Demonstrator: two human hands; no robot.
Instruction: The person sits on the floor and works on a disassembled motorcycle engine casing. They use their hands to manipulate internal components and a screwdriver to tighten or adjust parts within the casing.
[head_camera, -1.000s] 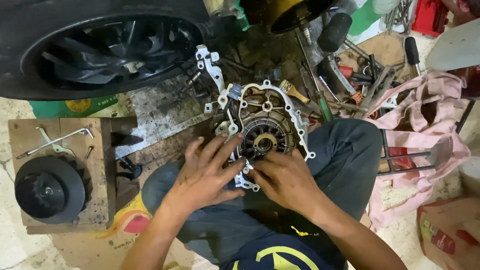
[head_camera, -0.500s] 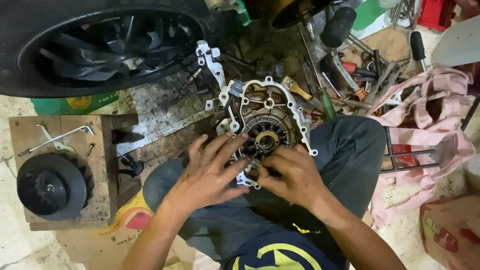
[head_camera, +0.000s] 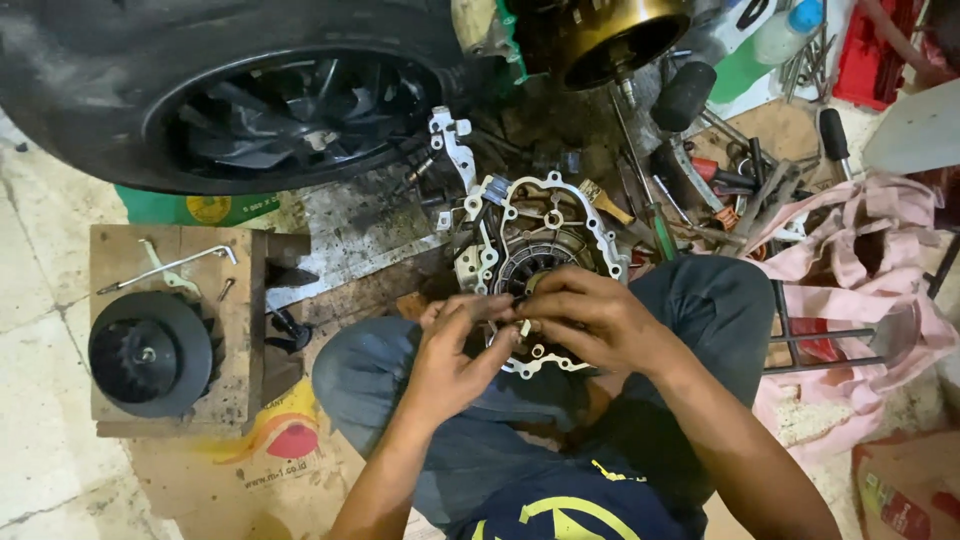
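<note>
A silver engine cover with a round dark clutch in its middle rests between my knees, tilted toward me. My left hand lies on the cover's lower left edge, fingers curled up against it. Beside it, my right hand covers the lower middle, with the fingertips pinched at the clutch hub. Whatever small part sits between the fingers is hidden. Both hands touch each other at the fingertips.
A black tyre and wheel fills the upper left. On a wooden block at the left stand a black fan-like disc and a bent metal rod. Loose tools and a pink cloth lie at the right.
Both hands have drawn closer together over the cover's lower middle, fingers curling in from a flatter spread. The view has shifted slightly.
</note>
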